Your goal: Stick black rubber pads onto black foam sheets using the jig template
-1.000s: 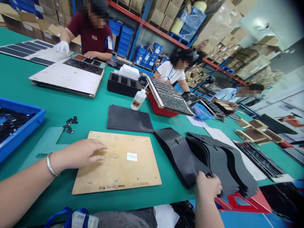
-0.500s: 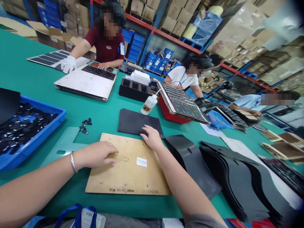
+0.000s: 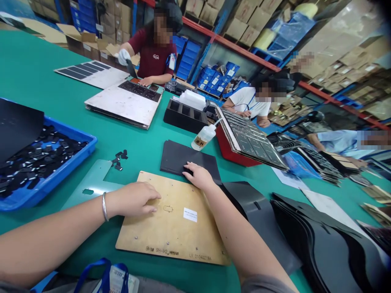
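Left hand (image 3: 132, 199) is laid flat on the plywood die board (image 3: 146, 236), fingers loosely together, nothing held. Right hand (image 3: 197, 177) has been brought over from the pile at right and is now open, fingertips resting on the stacked black sheets (image 3: 180, 156) at the board's top edge, nothing gripped. Further black sheets (image 3: 314, 244) are fanned at right; a blue tray (image 3: 69, 129) of black cut pieces (image 3: 39, 162) sits left.

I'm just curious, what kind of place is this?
Probably a factory workshop: a gloved worker at a long green bench, stacks of black sheets, and shelves of cardboard boxes.
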Action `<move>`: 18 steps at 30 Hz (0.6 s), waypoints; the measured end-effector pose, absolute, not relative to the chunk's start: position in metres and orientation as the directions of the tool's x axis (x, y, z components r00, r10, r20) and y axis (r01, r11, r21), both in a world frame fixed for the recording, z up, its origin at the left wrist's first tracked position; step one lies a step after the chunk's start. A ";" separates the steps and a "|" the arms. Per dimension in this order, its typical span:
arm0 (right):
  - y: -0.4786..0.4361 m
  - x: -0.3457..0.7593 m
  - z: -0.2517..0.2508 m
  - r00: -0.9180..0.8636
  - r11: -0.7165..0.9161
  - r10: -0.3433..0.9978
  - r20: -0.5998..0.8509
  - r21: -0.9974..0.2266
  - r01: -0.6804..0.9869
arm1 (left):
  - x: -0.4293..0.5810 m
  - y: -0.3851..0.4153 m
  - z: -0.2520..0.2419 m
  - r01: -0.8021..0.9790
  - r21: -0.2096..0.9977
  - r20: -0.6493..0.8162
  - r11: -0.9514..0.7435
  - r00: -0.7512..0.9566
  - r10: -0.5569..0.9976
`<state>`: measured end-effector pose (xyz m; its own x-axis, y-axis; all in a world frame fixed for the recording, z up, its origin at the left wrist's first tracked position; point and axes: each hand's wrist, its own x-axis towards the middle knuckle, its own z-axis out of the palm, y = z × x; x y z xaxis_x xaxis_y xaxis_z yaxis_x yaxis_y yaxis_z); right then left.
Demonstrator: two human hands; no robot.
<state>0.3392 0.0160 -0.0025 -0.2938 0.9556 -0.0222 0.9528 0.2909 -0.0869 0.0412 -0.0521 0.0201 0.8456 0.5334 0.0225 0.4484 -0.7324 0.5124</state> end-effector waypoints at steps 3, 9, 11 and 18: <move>0.016 0.334 0.000 -0.296 0.295 0.955 -0.023 -0.030 0.955 | 0.042 -0.052 0.020 0.449 0.507 0.020 -0.736 0.847 0.531; 0.017 0.326 0.000 -0.287 0.288 0.958 -0.016 0.051 0.956 | 0.042 -0.052 0.020 0.448 0.528 0.013 -0.722 0.845 0.534; 0.017 0.325 0.000 -0.277 0.276 0.961 0.016 0.059 0.959 | 0.042 -0.052 0.020 0.446 0.526 0.013 -0.724 0.847 0.532; 0.012 0.323 -0.006 -0.360 0.360 0.931 0.054 0.005 0.933 | 0.041 -0.051 0.019 0.435 0.538 0.030 -0.722 0.846 0.532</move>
<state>0.3233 0.0121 -0.0058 -0.3600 0.9314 0.0535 0.9328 0.3603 0.0050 0.0408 -0.0510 0.0190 0.8464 0.5317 0.0299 0.4348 -0.7224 0.5376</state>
